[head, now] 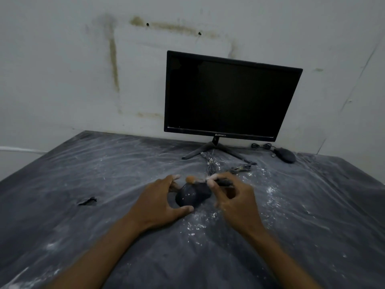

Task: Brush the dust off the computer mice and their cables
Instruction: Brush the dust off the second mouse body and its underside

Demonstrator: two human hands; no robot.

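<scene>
The left hand [160, 202] held the near mouse [192, 195] by its sides at the table's [83, 236] centre. The right hand [233, 197] gripped a brush [200, 180], bristles at the mouse's front. Brushing was under way; its cable [212, 165] and the second mouse [285, 155] likely remained.

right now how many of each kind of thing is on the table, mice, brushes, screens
Mice: 2, one held by the left hand, one beside the monitor stand
Brushes: 1, in the right hand
Monitors: 1
Total: 4
</scene>
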